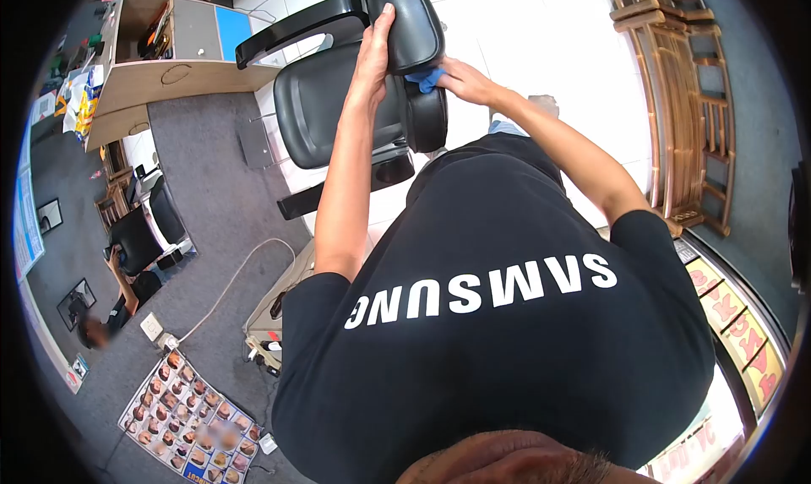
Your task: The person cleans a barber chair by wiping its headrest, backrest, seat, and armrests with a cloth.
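A black padded barber-style chair stands at the upper middle, its headrest toward me. My left hand lies against the side of the headrest, with its thumb up along the black pad; its other fingers are mostly hidden behind the forearm side. On the other side, my right hand grips a blue cloth and presses it at the gap between the headrest and the backrest. The chair's armrest extends to the upper left.
A wooden cabinet stands at upper left, bamboo seating at the right. A cable runs from a wall socket. Below is a haircut poster. A mirror at left reflects a person and chair.
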Action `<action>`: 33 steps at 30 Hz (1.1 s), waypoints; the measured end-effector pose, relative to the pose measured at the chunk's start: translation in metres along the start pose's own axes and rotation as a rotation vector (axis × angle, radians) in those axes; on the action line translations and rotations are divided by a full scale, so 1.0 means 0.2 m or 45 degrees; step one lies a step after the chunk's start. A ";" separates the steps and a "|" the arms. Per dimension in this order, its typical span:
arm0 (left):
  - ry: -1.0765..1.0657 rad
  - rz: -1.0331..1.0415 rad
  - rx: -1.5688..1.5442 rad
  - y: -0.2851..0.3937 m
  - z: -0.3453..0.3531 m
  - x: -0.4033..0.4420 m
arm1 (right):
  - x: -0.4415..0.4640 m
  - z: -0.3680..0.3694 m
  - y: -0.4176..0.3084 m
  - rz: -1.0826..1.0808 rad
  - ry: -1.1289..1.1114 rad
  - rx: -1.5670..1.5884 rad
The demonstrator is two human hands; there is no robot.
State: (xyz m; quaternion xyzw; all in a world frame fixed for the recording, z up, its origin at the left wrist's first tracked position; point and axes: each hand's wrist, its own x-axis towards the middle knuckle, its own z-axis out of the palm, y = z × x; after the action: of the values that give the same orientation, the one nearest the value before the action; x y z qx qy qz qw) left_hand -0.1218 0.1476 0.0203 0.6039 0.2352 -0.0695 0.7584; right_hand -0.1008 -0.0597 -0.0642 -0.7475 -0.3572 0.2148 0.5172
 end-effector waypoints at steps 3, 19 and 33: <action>-0.020 0.037 0.010 0.02 0.01 -0.02 | 0.15 -0.05 0.02 0.077 -0.281 -0.272; -0.020 0.007 0.052 -0.03 0.01 -0.03 | -0.38 -0.11 -0.47 -0.295 -0.200 -0.177; 0.049 0.060 0.241 -0.22 0.00 -0.01 | -0.30 0.00 -0.49 -0.353 -0.096 -0.016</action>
State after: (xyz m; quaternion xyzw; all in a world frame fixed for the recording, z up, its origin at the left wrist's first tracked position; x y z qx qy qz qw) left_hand -0.1409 0.1360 -0.0174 0.6794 0.2277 -0.0620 0.6947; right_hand -0.1713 -0.0841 0.0238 -0.6856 -0.4775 0.1669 0.5235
